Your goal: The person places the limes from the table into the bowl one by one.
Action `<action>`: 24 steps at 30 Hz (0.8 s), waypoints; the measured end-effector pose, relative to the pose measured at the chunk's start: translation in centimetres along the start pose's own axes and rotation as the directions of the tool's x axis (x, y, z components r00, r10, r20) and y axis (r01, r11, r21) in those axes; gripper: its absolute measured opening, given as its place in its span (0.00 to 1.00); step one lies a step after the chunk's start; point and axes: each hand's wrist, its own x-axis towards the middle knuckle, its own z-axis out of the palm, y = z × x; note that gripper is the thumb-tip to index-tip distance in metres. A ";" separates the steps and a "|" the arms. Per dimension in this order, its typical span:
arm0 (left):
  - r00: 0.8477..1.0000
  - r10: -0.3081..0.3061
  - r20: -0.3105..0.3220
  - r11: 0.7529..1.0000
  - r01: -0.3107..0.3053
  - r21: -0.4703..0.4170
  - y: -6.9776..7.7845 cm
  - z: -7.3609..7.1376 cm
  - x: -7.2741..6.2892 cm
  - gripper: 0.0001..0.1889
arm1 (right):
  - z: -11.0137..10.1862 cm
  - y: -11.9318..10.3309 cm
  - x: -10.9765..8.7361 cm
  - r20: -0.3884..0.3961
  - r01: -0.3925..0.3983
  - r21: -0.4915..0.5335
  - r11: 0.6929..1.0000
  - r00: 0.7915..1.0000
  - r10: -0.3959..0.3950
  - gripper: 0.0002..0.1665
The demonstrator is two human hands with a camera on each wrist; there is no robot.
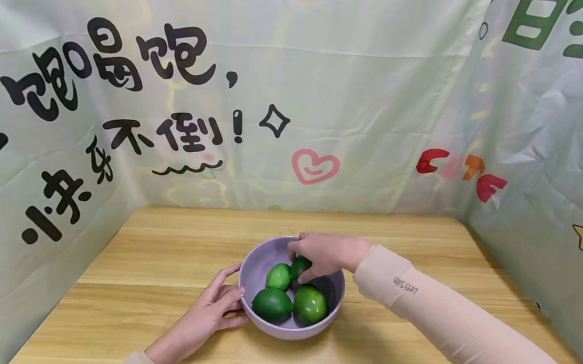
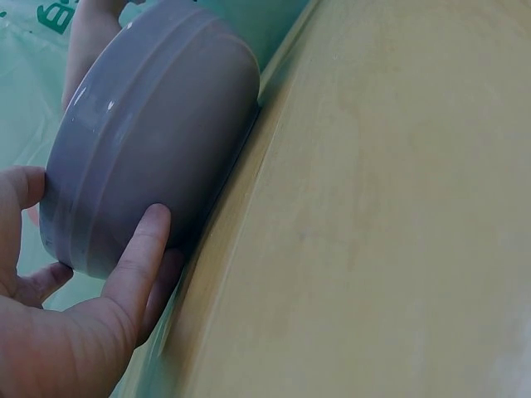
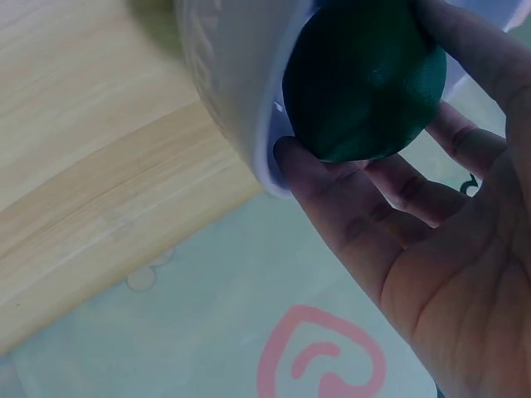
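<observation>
A light purple bowl (image 1: 290,333) stands on the table with several green, lime-like fruits in it. My right hand (image 1: 326,252) reaches over the far right rim and grips a dark green lime (image 3: 365,83) between thumb and fingers. In the head view, that lime sits inside the bowl, partly covered by the fingers. Around it lie a smaller bright green lime (image 1: 279,277), a dark oval one (image 1: 272,304) and a glossy one (image 1: 310,304). My left hand (image 1: 217,304) rests spread fingers against the bowl's outer left side, with fingertips on the wall in the left wrist view.
The wooden table (image 1: 167,264) spreads out on both sides of the bowl. A printed cloth (image 1: 259,79) with lettering, a pink heart and a star hangs behind the table and along both sides.
</observation>
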 end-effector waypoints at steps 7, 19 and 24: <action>1.000 0.005 -0.008 1.000 -0.005 0.001 0.0 0.0 0.0 0.35 | 0.1 -0.4 0.3 0.023 -0.006 -0.021 1.000 1.000 0.006 0.23; 1.000 -0.003 -0.013 1.000 0.003 0.001 0.1 0.1 -0.2 0.37 | 0.4 -0.6 1.5 0.080 -0.034 -0.066 0.997 0.996 0.040 0.26; 1.000 -0.002 -0.018 1.000 0.002 0.004 0.1 0.0 -0.1 0.37 | 0.3 -0.9 1.8 0.098 -0.053 -0.079 0.995 0.993 0.061 0.27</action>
